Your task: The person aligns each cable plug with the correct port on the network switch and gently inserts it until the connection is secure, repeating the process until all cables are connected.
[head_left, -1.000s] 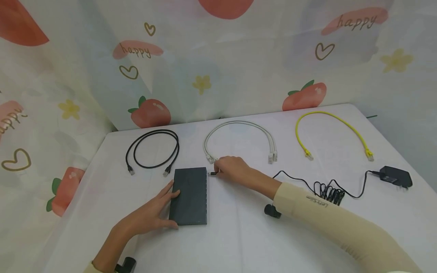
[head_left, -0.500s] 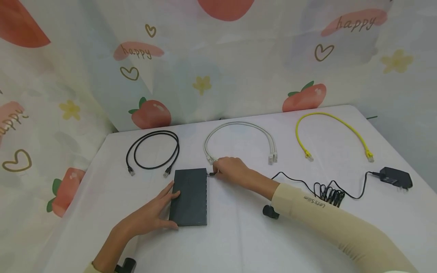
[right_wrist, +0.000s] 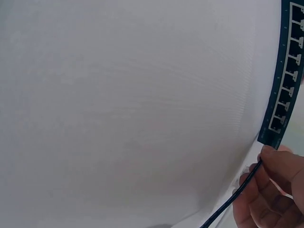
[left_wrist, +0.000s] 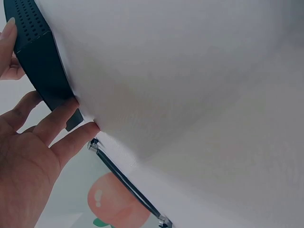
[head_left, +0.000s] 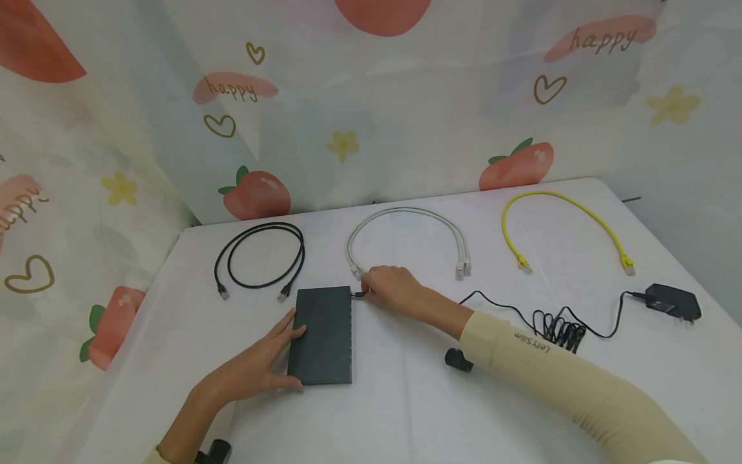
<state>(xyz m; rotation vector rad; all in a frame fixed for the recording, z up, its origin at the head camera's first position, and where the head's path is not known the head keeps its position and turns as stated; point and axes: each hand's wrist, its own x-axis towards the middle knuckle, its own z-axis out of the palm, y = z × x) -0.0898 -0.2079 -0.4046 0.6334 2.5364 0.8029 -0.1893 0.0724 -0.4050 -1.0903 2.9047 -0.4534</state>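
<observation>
A dark network switch point(head_left: 324, 341) lies flat on the white-covered table. My left hand point(head_left: 249, 370) steadies it, its fingers along the left side and top and the thumb at the near end. At the far right corner of the switch, my right hand point(head_left: 394, 290) pinches the black barrel plug point(head_left: 359, 294) of a power cord, its tip right at the edge; how deep it sits cannot be seen. In the right wrist view a row of ports point(right_wrist: 283, 90) ends just above my fingertips, and the cord point(right_wrist: 225, 204) trails downward from them.
Behind the switch lie a coiled black network cable point(head_left: 266, 285), a grey one point(head_left: 406, 209) and a yellow one point(head_left: 556, 192). The bundled power cord point(head_left: 559, 327) runs under my right forearm to a black adapter point(head_left: 672, 301). A printed curtain point(head_left: 406, 116) hangs behind the table.
The plug in my right hand has shifted slightly left, so less of its metal tip shows beside the switch. My left hand and the switch have stayed put.
</observation>
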